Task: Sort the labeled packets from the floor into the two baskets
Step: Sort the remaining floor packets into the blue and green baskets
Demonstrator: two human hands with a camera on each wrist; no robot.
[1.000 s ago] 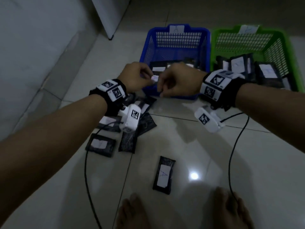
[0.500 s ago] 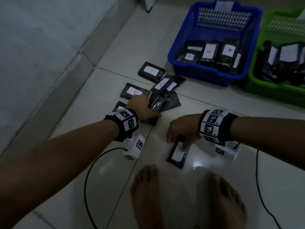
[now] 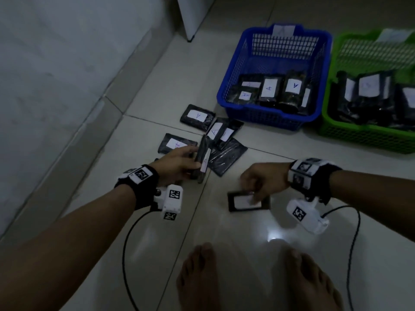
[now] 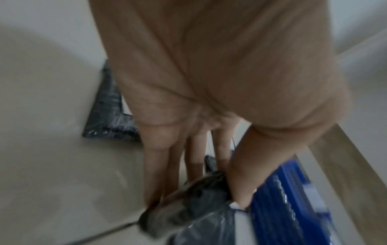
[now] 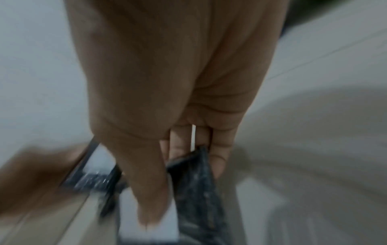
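Note:
Black packets with white labels lie in a cluster on the tiled floor; one labeled packet [image 3: 197, 117] lies flat at the far end. My left hand [image 3: 179, 163] grips a dark packet [image 3: 201, 162] tilted on its edge; in the left wrist view thumb and fingers [image 4: 156, 174] pinch this packet [image 4: 188, 208]. My right hand [image 3: 262, 180] pinches a labeled packet [image 3: 243, 202] just above the floor; the right wrist view shows the same packet [image 5: 194, 187] between thumb and fingers. The blue basket [image 3: 267, 118] holds several "A" packets. The green basket [image 3: 363, 136] holds several more.
A grey wall and skirting run along the left. Two bare feet [image 3: 197, 279] stand at the near edge. Black cables [image 3: 125, 239] trail from both wrist cameras across the floor. A white cabinet corner [image 3: 190, 16] stands at the back.
One second ago both hands were together at the blue basket's front. They came down to the floor, and each has since lifted a packet off the tiles.

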